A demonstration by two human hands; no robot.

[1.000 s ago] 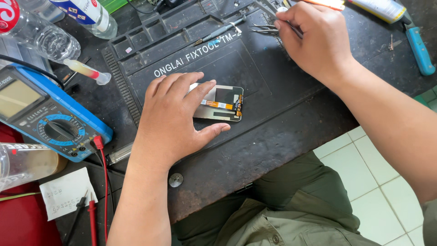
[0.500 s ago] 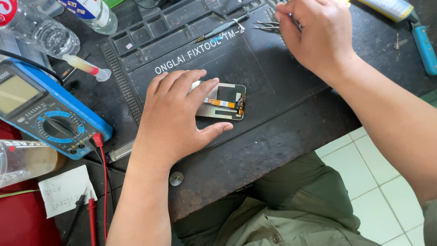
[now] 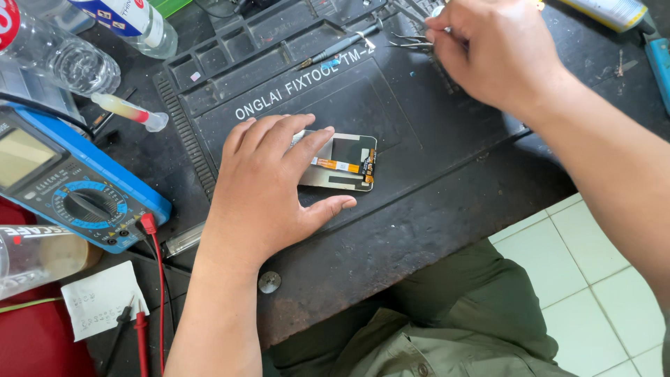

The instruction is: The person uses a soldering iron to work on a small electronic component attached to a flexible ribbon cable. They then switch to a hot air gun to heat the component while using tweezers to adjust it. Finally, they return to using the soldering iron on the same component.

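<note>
Nearest the camera: the person's lap in olive clothing, white floor tiles to the right, front edge of the dark workbench (image 3: 391, 258).

Left hand (image 3: 269, 185) lay flat and spread on the grey repair mat (image 3: 419, 139), fingers extended, palm down. It pinned the left part of a small phone screen assembly (image 3: 345, 164), back side up, orange flex cable showing. Not a grip, just a press; thumb lay along the mat below the part's lower edge. The part sat mid-mat, just below the mat's printed strip.

Left of that: blue multimeter (image 3: 66, 181) with red probe lead (image 3: 157, 279), a paper scrap, a clear bottle on its side at the frame's left edge.

Farther back: right hand (image 3: 492, 52) curled over the mat's top tray area, fingertips pinched near tweezers (image 3: 412, 43). Whether it had actually gripped a tool could not be told; fingers hid the contact. A thin dark-handled tool (image 3: 342, 45) lay in the tray nearby; a small glue tube (image 3: 129, 112) and water bottles at far left.

Judgement for doing this step well: keep the press light and even, off the flex cable, so the part didn't slide or crack while the other hand fetched the tool; pick the tweezers by the body, tips kept away from the part.
</note>
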